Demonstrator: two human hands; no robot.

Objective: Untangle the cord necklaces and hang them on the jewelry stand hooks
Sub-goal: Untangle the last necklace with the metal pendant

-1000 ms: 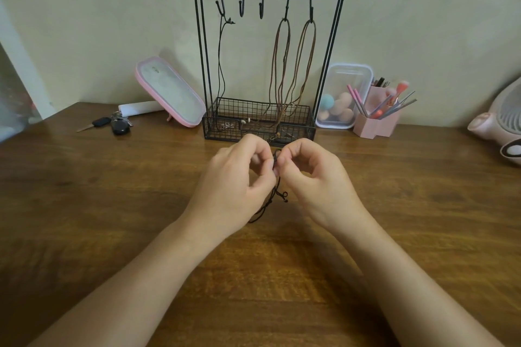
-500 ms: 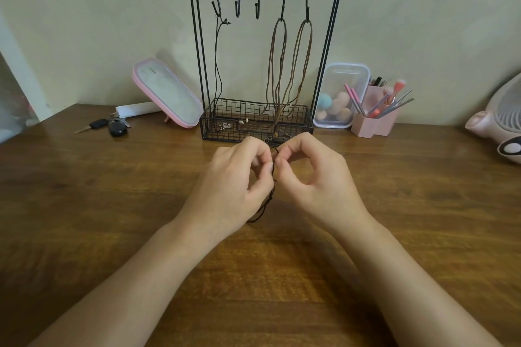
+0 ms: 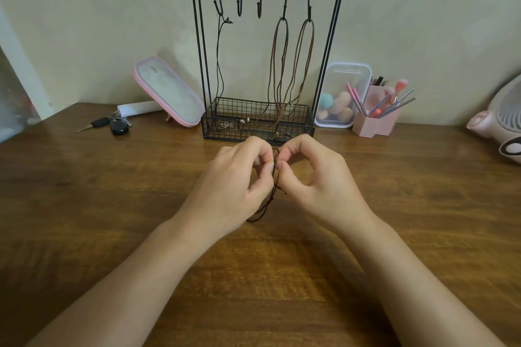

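A black wire jewelry stand (image 3: 327, 65) with a basket base stands against the wall. A dark cord necklace (image 3: 219, 70) hangs from its leftmost hook, and two brown cord necklaces (image 3: 277, 65) hang from the two right hooks; two middle hooks are bare. In front of the stand, my left hand (image 3: 234, 180) and my right hand (image 3: 318, 177) meet fingertip to fingertip, both pinching a thin black cord necklace (image 3: 267, 203). Its loop dangles between my palms down to the wooden table (image 3: 84, 205).
A pink-rimmed mirror (image 3: 169, 90) leans left of the stand, with keys (image 3: 112, 124) beside it. Right of the stand are a clear box of sponges (image 3: 341, 93), a pink brush holder (image 3: 375, 121) and a pink fan (image 3: 501, 124) at the edge.
Both hands stay pinched together on the black cord with small finger shifts; the cord's dangling end has shifted slightly between the palms. The view has drifted a little.
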